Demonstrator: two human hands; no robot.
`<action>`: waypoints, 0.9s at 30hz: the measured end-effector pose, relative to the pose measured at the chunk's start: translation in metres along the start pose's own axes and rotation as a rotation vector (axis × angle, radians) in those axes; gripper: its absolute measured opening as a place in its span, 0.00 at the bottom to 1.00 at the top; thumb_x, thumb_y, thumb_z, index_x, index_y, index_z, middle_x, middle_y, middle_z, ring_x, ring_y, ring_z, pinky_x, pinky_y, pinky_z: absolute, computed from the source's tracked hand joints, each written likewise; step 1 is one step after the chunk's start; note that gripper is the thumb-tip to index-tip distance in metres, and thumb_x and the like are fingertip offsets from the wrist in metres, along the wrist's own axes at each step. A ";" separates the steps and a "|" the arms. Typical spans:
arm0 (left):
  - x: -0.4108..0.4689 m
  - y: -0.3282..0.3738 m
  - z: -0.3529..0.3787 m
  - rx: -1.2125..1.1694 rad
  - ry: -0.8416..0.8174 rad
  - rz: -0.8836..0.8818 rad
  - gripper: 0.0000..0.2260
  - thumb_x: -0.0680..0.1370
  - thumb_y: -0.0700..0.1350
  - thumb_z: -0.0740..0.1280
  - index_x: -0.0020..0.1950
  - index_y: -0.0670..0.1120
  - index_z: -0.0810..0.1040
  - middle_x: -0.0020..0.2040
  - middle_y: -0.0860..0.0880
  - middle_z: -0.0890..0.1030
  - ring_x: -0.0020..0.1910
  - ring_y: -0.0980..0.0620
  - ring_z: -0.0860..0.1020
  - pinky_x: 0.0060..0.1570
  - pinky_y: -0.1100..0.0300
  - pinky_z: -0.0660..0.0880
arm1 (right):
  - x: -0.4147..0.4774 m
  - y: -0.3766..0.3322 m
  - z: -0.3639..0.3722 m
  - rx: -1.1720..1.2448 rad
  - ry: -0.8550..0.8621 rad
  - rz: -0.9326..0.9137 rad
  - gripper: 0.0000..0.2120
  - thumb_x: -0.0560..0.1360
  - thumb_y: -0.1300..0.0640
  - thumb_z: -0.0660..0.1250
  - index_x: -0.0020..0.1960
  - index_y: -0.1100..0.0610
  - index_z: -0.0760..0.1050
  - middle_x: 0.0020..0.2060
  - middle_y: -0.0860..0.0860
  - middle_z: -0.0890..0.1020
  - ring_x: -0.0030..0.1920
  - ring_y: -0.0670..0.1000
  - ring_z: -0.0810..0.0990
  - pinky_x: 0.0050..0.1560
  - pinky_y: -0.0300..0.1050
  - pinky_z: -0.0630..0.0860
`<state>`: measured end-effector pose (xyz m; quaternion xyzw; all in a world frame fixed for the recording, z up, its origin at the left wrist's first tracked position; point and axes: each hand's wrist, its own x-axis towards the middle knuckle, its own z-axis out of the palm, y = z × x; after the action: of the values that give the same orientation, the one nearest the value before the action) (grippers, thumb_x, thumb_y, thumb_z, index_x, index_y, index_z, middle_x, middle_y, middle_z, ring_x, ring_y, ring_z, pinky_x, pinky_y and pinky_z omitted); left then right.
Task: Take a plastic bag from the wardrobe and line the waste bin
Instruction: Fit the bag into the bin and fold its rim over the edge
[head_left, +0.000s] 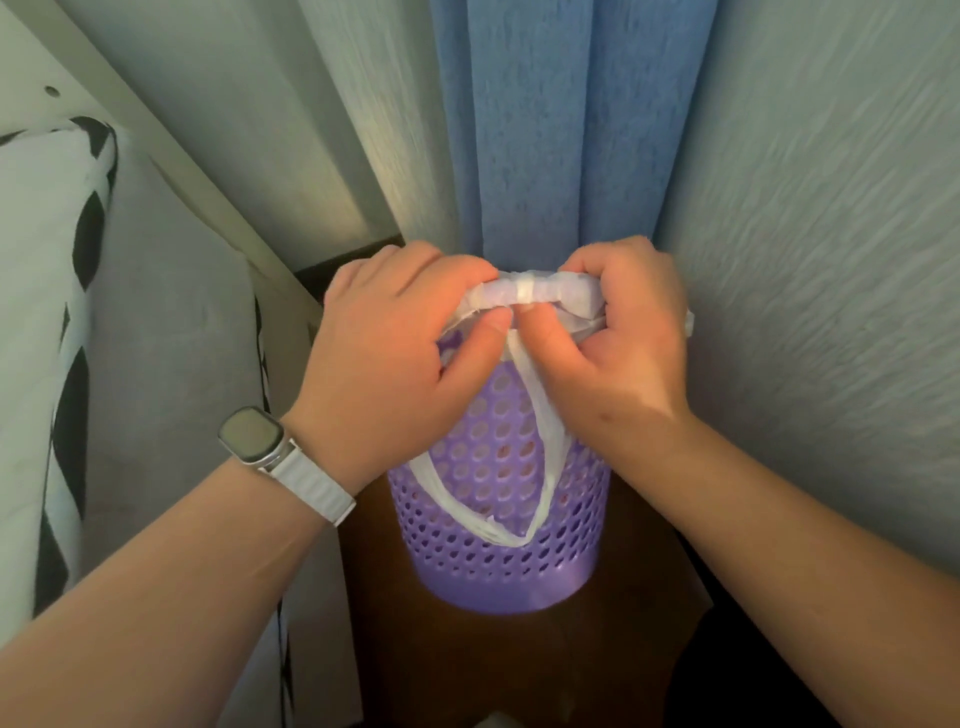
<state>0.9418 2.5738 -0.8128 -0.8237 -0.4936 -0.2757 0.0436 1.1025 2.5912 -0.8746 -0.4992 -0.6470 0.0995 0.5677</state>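
A purple perforated waste bin stands on the dark wooden floor in front of me. A thin white plastic bag is folded over its rim, and one bag handle hangs in a loop down the bin's near side. My left hand, with a watch on its wrist, grips the bag's rolled edge at the rim. My right hand grips the same edge just to the right, thumbs nearly touching. The bin's opening is hidden behind both hands.
A blue curtain hangs right behind the bin between pale textured walls. A white bed frame with a black-and-white patterned pillow and grey sheet lies to the left. Dark wooden floor shows around the bin.
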 end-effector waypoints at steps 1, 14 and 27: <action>0.000 -0.001 0.000 0.005 -0.003 0.011 0.12 0.79 0.50 0.62 0.52 0.45 0.81 0.43 0.46 0.79 0.44 0.43 0.77 0.47 0.45 0.72 | -0.001 -0.003 0.001 0.001 -0.012 0.007 0.09 0.70 0.48 0.68 0.44 0.48 0.68 0.39 0.45 0.71 0.42 0.49 0.70 0.42 0.59 0.70; 0.001 -0.028 -0.001 0.043 0.061 -0.023 0.12 0.78 0.47 0.59 0.45 0.42 0.78 0.39 0.45 0.76 0.39 0.43 0.74 0.42 0.46 0.70 | 0.009 0.008 -0.006 0.113 -0.067 0.018 0.20 0.73 0.48 0.66 0.57 0.62 0.77 0.51 0.48 0.76 0.52 0.51 0.76 0.56 0.54 0.74; 0.001 -0.015 0.000 -0.065 0.119 -0.031 0.10 0.78 0.46 0.62 0.42 0.42 0.76 0.37 0.50 0.71 0.38 0.50 0.69 0.39 0.46 0.69 | 0.007 0.007 -0.002 0.090 0.038 0.063 0.12 0.74 0.46 0.66 0.43 0.55 0.72 0.39 0.45 0.70 0.40 0.49 0.72 0.41 0.60 0.70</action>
<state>0.9302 2.5824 -0.8155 -0.7990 -0.4938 -0.3406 0.0420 1.1088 2.5994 -0.8741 -0.4951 -0.6148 0.1367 0.5985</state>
